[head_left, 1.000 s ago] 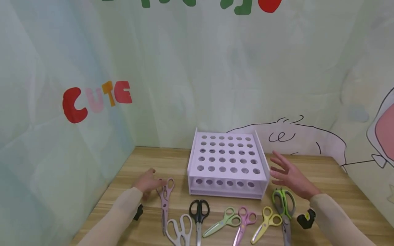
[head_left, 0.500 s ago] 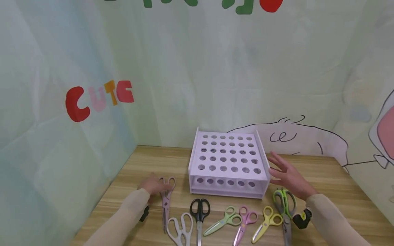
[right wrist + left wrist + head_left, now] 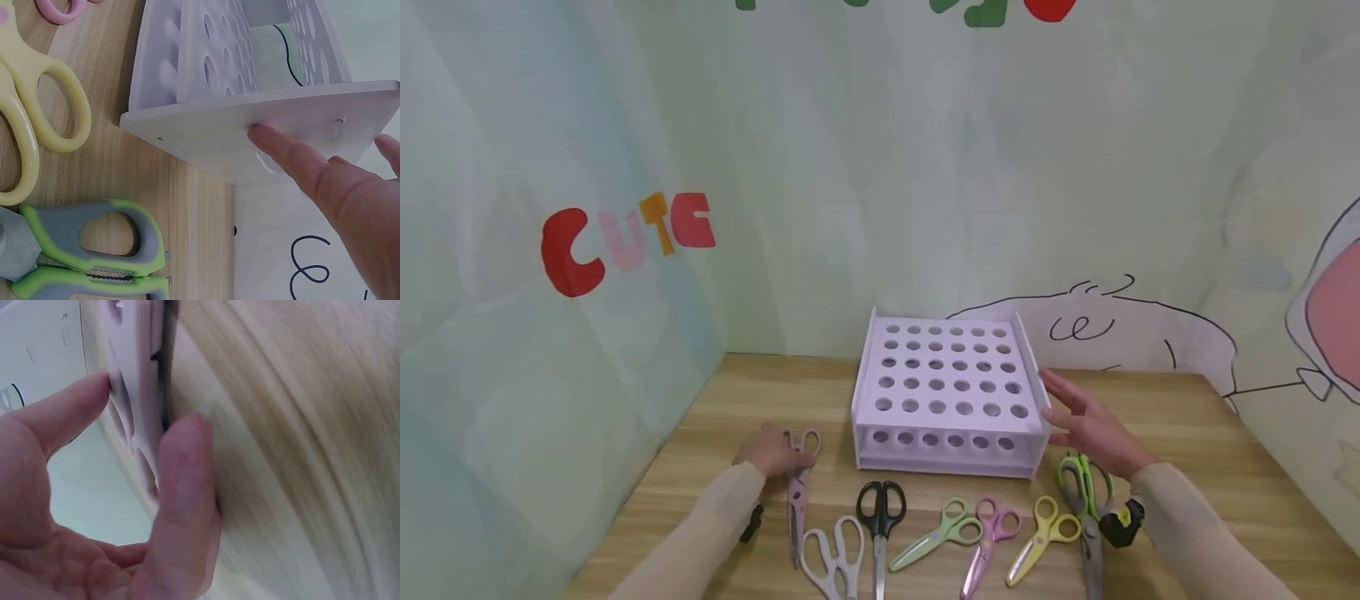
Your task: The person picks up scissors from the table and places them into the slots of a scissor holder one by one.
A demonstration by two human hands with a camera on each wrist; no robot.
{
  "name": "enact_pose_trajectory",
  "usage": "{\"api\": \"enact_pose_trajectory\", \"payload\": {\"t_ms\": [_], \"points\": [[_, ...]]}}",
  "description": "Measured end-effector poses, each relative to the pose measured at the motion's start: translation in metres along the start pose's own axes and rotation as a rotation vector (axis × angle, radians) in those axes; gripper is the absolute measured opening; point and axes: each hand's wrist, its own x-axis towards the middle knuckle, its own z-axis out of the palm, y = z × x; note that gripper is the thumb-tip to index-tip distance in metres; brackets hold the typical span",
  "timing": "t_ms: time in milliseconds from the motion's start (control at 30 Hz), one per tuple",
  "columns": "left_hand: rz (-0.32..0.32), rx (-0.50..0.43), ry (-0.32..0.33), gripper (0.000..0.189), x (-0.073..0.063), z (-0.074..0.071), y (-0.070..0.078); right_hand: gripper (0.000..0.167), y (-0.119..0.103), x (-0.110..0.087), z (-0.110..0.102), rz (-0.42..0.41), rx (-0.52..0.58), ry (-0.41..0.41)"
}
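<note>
Head, wall: I have a pale wall beyond both hands, with CUTE letters past the left one.
Head, table: a wood-grain table lies beneath them.
Head, left hand: I see the left hand at the handles of the mauve scissors.
Head, right hand: the right hand is spread, at the side of the rack, which stands between the hands.
Head, scissors row: between the hands and nearer the wearer lie white, black, green, pink and yellow scissors; grey-green scissors lie just below the right hand.
Left wrist, grip: I read a pinch, the mauve handle between thumb and finger; whether it is off the wood, I can't tell.
Right wrist, touch: a straight finger meets the rack's outer wall, grasping nothing.
</note>
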Motion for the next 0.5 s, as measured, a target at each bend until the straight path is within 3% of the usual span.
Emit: {"api": "enact_pose_trajectory", "payload": {"t_ms": [133, 333, 500], "points": [[0.023, 0.022, 0.021, 0.043, 0.002, -0.001, 0.004, 0.071, -0.006, 0.001, -0.003, -0.002, -0.01, -0.012], [0.037, -0.037, 0.003, 0.033, -0.002, 0.008, 0.008, 0.072, -0.003, -0.01, -0.006, 0.027, -0.02, -0.017], [0.057, -0.08, 0.074, 0.061, -0.002, 0.005, 0.003, 0.073, -0.002, -0.004, -0.003, 0.011, 0.013, -0.047]]}}
